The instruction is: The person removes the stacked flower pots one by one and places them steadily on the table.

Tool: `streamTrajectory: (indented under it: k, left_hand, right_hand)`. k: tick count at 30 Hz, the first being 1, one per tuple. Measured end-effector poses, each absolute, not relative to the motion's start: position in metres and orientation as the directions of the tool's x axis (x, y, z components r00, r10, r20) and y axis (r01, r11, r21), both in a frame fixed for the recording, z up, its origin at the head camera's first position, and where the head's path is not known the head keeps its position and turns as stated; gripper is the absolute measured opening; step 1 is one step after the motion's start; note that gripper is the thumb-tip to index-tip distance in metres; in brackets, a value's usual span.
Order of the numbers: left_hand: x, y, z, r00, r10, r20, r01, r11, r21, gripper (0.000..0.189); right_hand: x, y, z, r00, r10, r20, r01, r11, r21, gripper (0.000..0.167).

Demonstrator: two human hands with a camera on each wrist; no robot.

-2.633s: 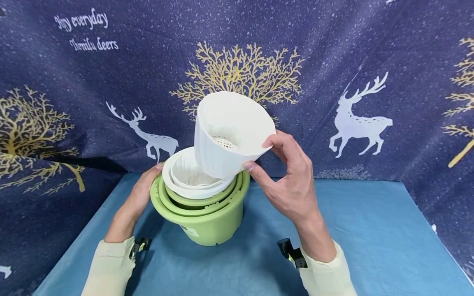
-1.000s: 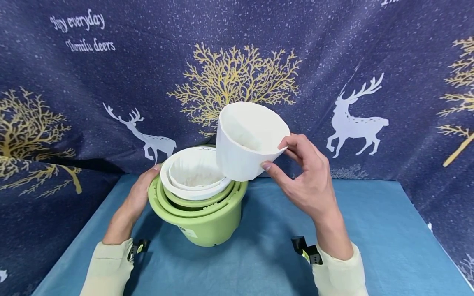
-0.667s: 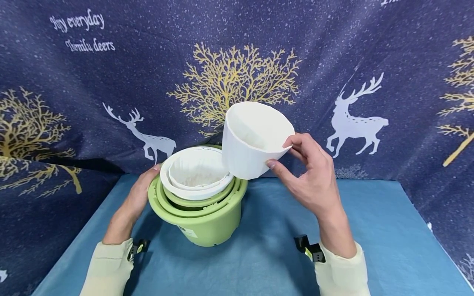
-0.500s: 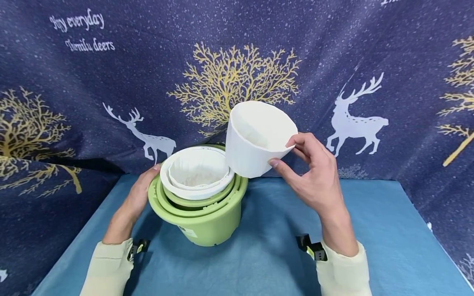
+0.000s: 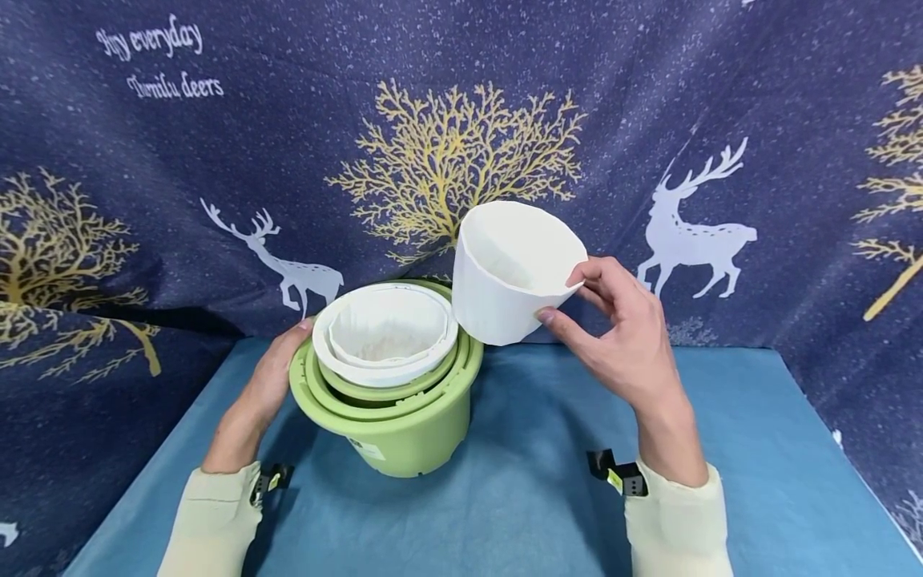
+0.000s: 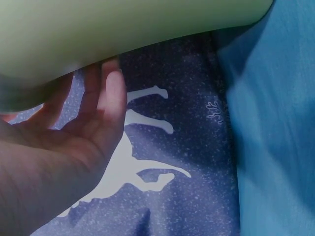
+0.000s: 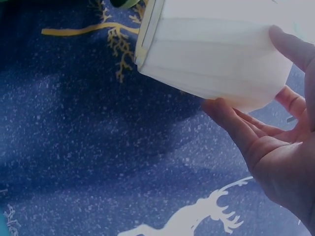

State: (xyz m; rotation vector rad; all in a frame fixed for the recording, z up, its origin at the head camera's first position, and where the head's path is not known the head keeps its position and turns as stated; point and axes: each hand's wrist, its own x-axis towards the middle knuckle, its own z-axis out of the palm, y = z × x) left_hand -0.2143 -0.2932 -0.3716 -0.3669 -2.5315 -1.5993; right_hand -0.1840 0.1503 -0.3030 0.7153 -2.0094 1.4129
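My right hand (image 5: 626, 328) pinches the rim of a white plastic flowerpot (image 5: 497, 300) between thumb and fingers. The pot is in the air, tilted so its mouth faces me. In the right wrist view, thumb and fingers lie on either side of the white flowerpot's wall (image 7: 216, 54). A stack of nested pots stands on the left: a large green flowerpot (image 5: 411, 445) outside, with more green rims and white flowerpots (image 5: 346, 370) inside. My left hand (image 5: 270, 377) holds the green flowerpot at its left rim; the left wrist view shows its fingers against the pot's side.
A blue cloth (image 5: 505, 505) covers the table. Behind it hangs a dark blue curtain (image 5: 461, 48) printed with deer and golden trees. The green flowerpot carries a small label (image 5: 366, 449) on its front.
The right hand has lifted the white flowerpot out over the stack and carried it rightward, clear of the stacked rims. The left hand stays at the green flowerpot's rim.
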Motion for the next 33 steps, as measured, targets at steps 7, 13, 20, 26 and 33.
streamTrajectory:
  k: [7,13,20,26,33]
  left_hand:
    - [-0.215,-0.293,-0.372,-0.961,0.140,0.237,0.273,0.388,0.880,0.059]
    - [-0.216,-0.292,-0.373,-0.960,0.140,0.241,0.276,0.375,0.885,0.060]
    - [-0.216,-0.292,-0.373,-0.959,0.138,0.247,0.281,0.367,0.887,0.058]
    - [-0.216,-0.292,-0.373,-0.958,0.147,0.245,0.282,0.360,0.889,0.058]
    - [-0.215,-0.291,-0.373,-0.959,0.143,0.244,0.280,0.363,0.889,0.059]
  right_hand:
    - [-0.190,0.158,-0.307,-0.695,-0.099,0.712,-0.698,0.332,-0.635,0.040]
    - [-0.192,0.162,-0.308,-0.719,-0.087,0.690,-0.677,0.314,-0.666,0.039]
    - [-0.195,0.168,-0.311,-0.715,-0.084,0.694,-0.680,0.313,-0.663,0.039]
    - [-0.196,0.172,-0.313,-0.718,-0.090,0.691,-0.674,0.337,-0.657,0.039]
    - [-0.198,0.176,-0.314,-0.742,-0.081,0.666,-0.640,0.382,-0.666,0.038]
